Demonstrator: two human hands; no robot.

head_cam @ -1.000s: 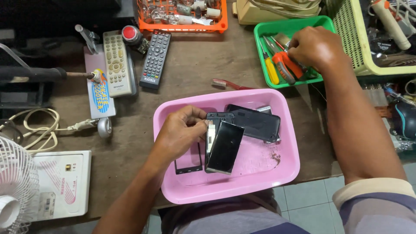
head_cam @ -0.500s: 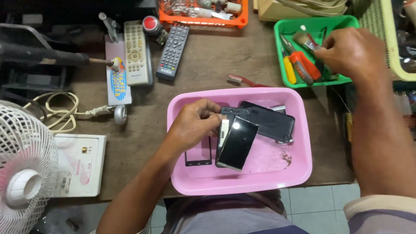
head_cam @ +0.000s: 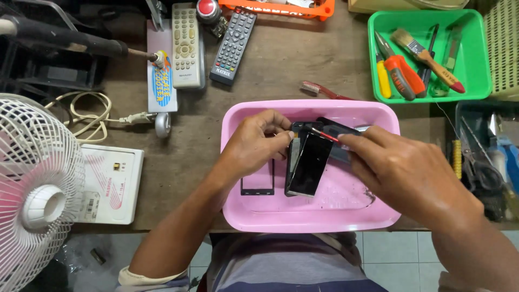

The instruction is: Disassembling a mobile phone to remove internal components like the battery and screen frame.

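Note:
A pink plastic tray (head_cam: pixel 319 219) sits at the table's near edge. Over it, my left hand (head_cam: pixel 254 146) grips the top edge of a black phone (head_cam: pixel 309 165) with its dark screen panel lifted. My right hand (head_cam: pixel 403 173) holds a thin red-handled tool (head_cam: pixel 324 135) whose tip touches the phone's upper edge. A black screen frame (head_cam: pixel 258 181) lies in the tray under my left wrist. Another dark phone part (head_cam: pixel 340 130) lies behind the phone.
A green tray (head_cam: pixel 476 54) at back right holds a brush, screwdrivers and pliers. A red toothbrush (head_cam: pixel 324 92) lies behind the pink tray. Two remotes (head_cam: pixel 233 38) lie at the back. A white fan (head_cam: pixel 32 189), a white box (head_cam: pixel 111 184) and a cable (head_cam: pixel 92 116) are at left.
My right hand left the green tray and came down to the phone, now holding the thin red tool. My left hand stayed on the phone. The view shifted closer.

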